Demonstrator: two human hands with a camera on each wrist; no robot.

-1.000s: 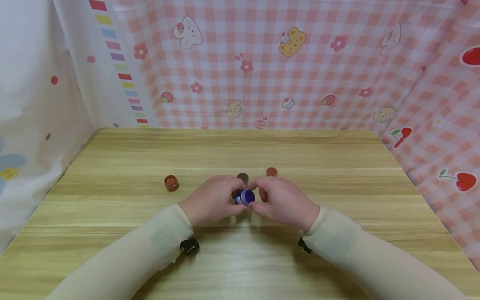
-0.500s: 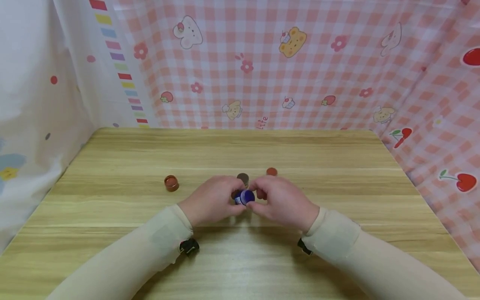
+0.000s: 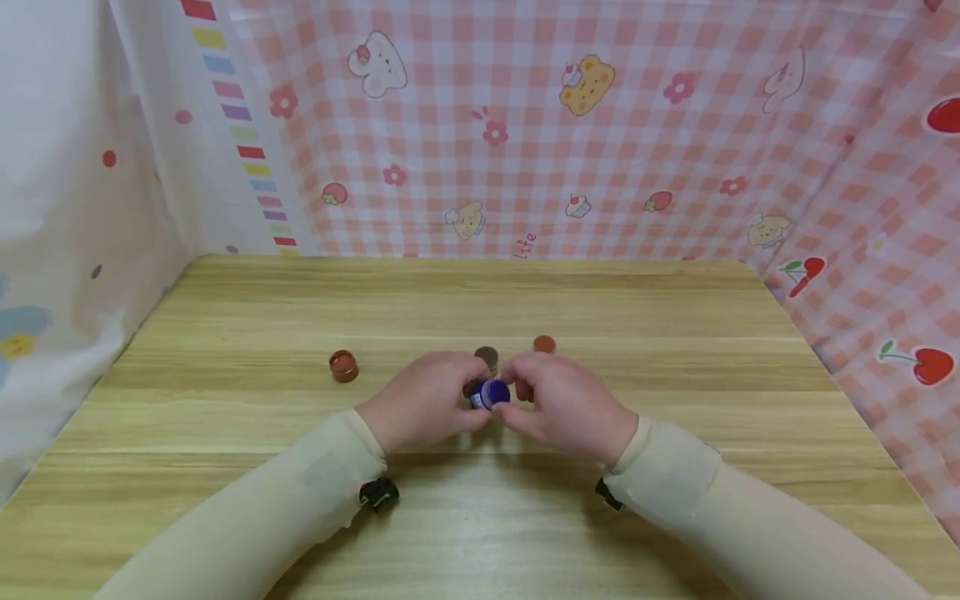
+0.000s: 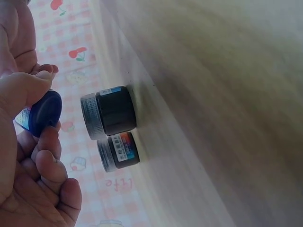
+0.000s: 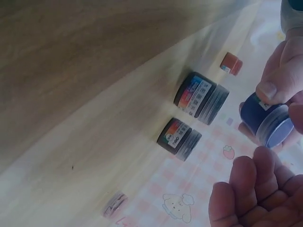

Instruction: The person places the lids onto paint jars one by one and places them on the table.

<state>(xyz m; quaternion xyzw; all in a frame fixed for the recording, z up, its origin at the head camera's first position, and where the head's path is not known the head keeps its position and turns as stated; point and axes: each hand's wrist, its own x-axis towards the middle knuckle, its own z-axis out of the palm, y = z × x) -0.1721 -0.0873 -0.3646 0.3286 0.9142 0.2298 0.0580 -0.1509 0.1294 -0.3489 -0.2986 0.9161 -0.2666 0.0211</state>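
Note:
A small blue paint jar [image 3: 480, 398] is held tilted in my left hand [image 3: 427, 396], its clear-rimmed lid [image 3: 497, 393] turned toward my right hand. The left thumb presses the jar's side in the right wrist view. My right hand [image 3: 570, 408] is beside the lid, thumb at its rim. Its other fingers [image 5: 244, 175] are loosely bent and stand apart from the jar. Behind the hands are two dark jars with clear lids, a larger one [image 5: 194, 97] and a smaller one [image 5: 177, 136], both standing on the table.
An orange-brown paint jar [image 3: 343, 367] without a lid stands on the wooden table [image 3: 247, 308], left of the hands. A flat round reddish lid [image 3: 543, 343] lies behind the right hand. Patterned cloth [image 3: 525, 150] hangs behind the table and along both sides.
My right index finger has drawn slightly away from the lid to the right. The left hand and the blue jar stay nearly still.

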